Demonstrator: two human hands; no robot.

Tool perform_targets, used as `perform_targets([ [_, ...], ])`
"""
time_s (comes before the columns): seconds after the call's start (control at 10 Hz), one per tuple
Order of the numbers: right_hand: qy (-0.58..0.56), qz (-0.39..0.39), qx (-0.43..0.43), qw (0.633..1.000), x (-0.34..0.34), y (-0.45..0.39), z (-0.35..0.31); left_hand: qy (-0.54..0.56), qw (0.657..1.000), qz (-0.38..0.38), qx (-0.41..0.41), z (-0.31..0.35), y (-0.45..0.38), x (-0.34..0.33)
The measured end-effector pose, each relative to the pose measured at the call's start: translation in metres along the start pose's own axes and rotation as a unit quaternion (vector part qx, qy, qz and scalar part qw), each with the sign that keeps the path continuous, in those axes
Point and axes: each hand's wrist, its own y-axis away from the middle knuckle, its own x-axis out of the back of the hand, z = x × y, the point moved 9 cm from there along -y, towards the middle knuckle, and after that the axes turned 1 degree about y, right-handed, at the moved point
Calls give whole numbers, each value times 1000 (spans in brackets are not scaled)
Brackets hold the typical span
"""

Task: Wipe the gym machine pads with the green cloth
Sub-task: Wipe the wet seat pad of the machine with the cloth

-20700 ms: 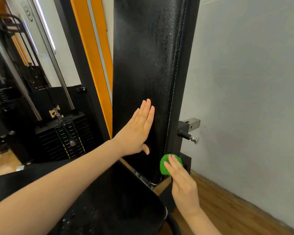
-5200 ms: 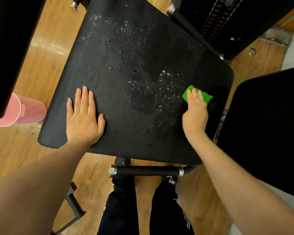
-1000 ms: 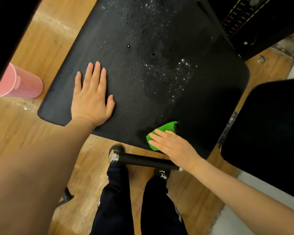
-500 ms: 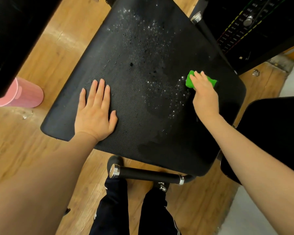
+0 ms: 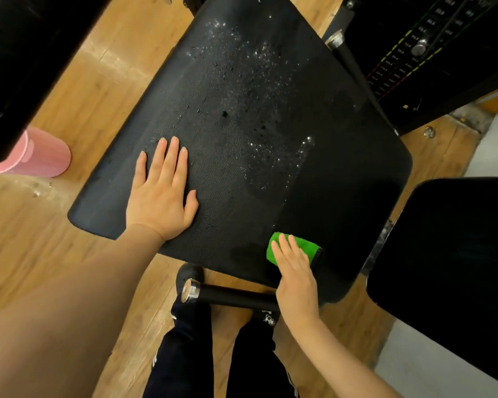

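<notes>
1. Head view: the green cloth (image 5: pixel 292 247), a bright, fuzzy folded wad, lies on the near right part of the black seat pad (image 5: pixel 242 124), close to its front edge.
2. My right hand (image 5: pixel 295 278) presses flat on the cloth, fingers straight, not curled round it.
3. My left hand (image 5: pixel 163 193) rests flat and relaxed on the pad's near left part, grasping nothing.
4. The pad is a rounded slab of pebbled black vinyl, speckled with glistening droplets (image 5: pixel 276 156) at centre and far end.
5. Beside it: a pink ribbed cylinder (image 5: pixel 41 156) on plank flooring; a matte black bar (image 5: pixel 233 295) with a metal end cap below.
</notes>
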Motion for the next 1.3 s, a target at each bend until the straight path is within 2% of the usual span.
perform_targets([
  [0.1,-91,44,-10,995,15,-4,8,1,1000,1,-1,0,0,-1],
  [0.2,-157,124,-35,979,51,-32,24,-2,1000,3,-2,0,0,-1],
  [0.3,-141,164,-79,973,80,-94,46,-4,1000,4,-2,0,0,-1],
  [0.4,-115,132,-113,978,86,-162,63,-8,1000,5,-2,0,0,-1],
  [0.5,-66,96,-108,987,70,-184,60,-9,1000,3,0,0,1,-1],
  [0.8,-116,110,16,987,16,-56,-7,-9,1000,0,3,0,0,-1],
  [0.9,-89,65,38,993,-1,-18,-28,-13,1000,-1,3,-1,0,-2],
  [1.1,-75,17,58,995,-12,7,-37,-15,1000,-2,5,0,1,-2],
  [1.2,-129,20,43,990,-6,8,-32,-14,1000,0,4,-1,1,-2],
  [1.3,-168,29,109,979,0,4,-47,-13,1000,6,1,0,0,-1],
])
